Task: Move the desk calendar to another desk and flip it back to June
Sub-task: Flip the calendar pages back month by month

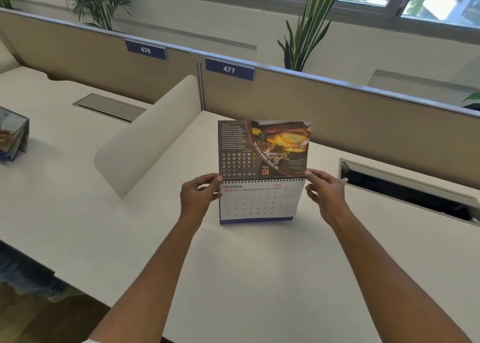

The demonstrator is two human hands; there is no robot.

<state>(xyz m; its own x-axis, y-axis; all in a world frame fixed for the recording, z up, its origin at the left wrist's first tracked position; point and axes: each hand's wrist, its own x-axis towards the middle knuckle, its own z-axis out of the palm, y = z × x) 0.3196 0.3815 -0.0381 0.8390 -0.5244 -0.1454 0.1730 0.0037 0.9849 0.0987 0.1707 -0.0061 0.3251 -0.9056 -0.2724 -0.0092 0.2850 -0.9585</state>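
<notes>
The spiral-bound desk calendar [259, 202] stands upright on the white desk [259, 277] marked 477, its front page reading OCTOBER 2026. A dark page [262, 148] with a food photo and an upside-down OCT grid stands raised above the wire binding. My left hand [198, 196] pinches the calendar's upper left corner at the binding. My right hand [324, 193] pinches the lower right corner of the raised page next to the binding.
A curved cream divider [145, 137] separates this desk from the left desk 476. Another calendar [13, 137] is held there by someone's hand. A cable tray slot [407, 186] lies open to the right. A tan partition [337, 114] and plants stand behind.
</notes>
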